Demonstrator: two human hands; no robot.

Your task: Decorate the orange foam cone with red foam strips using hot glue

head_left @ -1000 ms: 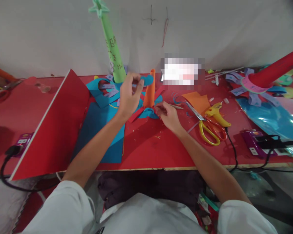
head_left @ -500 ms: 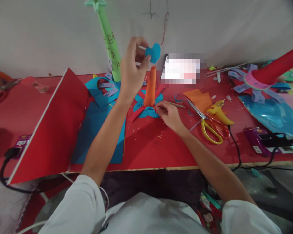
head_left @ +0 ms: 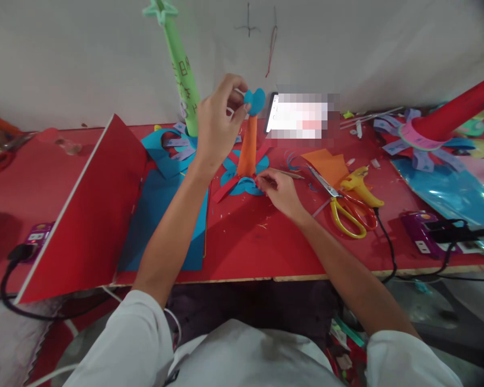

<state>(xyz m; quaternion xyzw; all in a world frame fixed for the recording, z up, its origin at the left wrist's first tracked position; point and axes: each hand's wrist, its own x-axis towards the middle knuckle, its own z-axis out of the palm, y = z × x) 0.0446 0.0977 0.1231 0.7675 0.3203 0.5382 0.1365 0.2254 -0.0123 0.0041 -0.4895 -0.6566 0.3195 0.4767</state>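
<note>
Heart of blue paper (head_left: 257, 101), pinched in left hand (head_left: 218, 124), lowered to tip of orange paper cone (head_left: 248, 151), so pieces seem aligned, contact unclear; right hand (head_left: 281, 191) curled at blue petal-shaped paper base (head_left: 228, 177), grip unclear

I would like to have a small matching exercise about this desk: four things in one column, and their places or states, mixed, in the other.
Things
1. Small blue piece
2. Orange cone
3. Scissors
4. Green tube

Places or states
A. Lying beside the yellow glue gun
B. Topped with a pale green star
C. Pinched by the fingers of the left hand
D. Standing with red strips around its foot

Pairs: 1-C, 2-D, 3-A, 4-B
</note>
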